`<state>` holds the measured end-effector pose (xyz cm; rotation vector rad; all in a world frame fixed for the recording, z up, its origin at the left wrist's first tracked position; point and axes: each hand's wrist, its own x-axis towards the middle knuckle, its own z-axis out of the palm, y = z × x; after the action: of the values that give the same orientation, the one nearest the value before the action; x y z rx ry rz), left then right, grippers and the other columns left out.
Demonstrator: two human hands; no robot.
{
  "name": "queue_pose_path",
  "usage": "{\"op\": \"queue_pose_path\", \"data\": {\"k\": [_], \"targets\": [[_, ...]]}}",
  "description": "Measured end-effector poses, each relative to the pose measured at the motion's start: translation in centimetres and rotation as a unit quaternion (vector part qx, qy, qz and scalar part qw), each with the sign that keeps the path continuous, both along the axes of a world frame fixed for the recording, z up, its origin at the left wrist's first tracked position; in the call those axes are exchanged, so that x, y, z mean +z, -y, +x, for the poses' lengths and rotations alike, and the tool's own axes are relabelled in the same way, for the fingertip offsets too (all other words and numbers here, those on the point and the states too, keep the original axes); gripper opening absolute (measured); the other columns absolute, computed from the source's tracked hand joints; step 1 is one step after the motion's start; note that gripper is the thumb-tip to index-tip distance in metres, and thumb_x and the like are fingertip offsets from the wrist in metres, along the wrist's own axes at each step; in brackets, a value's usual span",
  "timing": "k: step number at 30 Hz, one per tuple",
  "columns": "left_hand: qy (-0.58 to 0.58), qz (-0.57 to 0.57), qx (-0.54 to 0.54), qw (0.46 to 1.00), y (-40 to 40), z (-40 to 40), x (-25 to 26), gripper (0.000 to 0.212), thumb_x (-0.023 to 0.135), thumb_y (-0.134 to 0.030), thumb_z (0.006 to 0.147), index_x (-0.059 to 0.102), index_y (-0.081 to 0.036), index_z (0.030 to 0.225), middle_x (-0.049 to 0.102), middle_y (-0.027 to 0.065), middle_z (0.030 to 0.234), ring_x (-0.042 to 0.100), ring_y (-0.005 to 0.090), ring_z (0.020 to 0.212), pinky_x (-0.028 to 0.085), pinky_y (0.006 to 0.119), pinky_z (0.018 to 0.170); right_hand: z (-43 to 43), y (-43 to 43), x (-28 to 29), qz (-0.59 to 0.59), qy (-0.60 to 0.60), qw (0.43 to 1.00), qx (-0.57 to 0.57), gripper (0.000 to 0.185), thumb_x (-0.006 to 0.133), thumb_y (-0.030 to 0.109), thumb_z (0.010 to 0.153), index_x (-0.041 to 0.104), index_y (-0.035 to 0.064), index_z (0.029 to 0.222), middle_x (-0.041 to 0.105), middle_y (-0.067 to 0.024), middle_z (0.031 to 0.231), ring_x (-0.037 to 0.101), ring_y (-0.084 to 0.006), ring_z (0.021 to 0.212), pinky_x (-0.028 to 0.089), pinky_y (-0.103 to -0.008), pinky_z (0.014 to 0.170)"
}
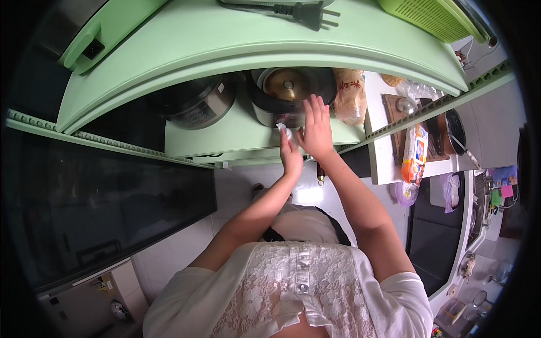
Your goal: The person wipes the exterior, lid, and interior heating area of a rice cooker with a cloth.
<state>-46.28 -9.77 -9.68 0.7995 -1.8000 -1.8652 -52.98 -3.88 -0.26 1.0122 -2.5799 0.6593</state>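
Observation:
My left hand (pixel 291 157) grips a crumpled white wipe or tissue (pixel 284 128) at the front of a green metal shelf. My right hand (pixel 317 130) is beside it, holding nothing, fingers extended and thumb apart. Its fingertips overlap the dark rim of an electric cooker (pixel 270 105); contact cannot be told. Within that cooker's rim sits a round gold-toned lid (pixel 287 84) with a central knob. Left of it on the same shelf is a second, dark and silver cooker (pixel 203 107). A brown paper bag (pixel 350 97) bearing writing stands close to the right.
Overhead, a green upper shelf (pixel 253 48) carries a black power plug (pixel 315 14) and a green plastic basket (pixel 431 17). A slotted upright (pixel 422 107) borders the right side. Beyond it, a white counter holds a wipes packet (pixel 414 154), a cutting board (pixel 391 114) and a pan (pixel 456 131).

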Motion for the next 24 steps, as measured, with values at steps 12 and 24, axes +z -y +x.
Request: {"op": "queue_pose_path", "data": {"k": [12,24], "targets": [[-0.135,-0.027,0.19,0.972,11.5,-7.5,6.2,0.034,0.038,-0.016,0.094,0.054,0.005,0.116,0.058,0.0125,0.113,0.054,0.023,0.103,0.039,0.032,0.094,-0.1,-0.3,0.0,0.016,0.002,1.0,-0.003,0.074,0.062,0.011,0.067,0.033,-0.0043,0.133,0.027,-0.0236,0.142,0.023,-0.0392,0.134,0.02,-0.0501,0.111],[-0.31,0.506,-0.105,0.798,17.4,-5.3,-7.9,0.029,0.031,-0.018,0.093,0.056,-0.009,0.103,0.062,0.0076,0.101,0.061,0.0225,0.089,0.05,0.041,0.078,0.6,1.4,1.0,-0.021,-0.007,0.999,0.027,0.078,0.065,0.013,0.064,0.033,-0.0052,0.133,0.027,-0.0246,0.142,0.024,-0.0408,0.133,0.021,-0.0516,0.109]]}}
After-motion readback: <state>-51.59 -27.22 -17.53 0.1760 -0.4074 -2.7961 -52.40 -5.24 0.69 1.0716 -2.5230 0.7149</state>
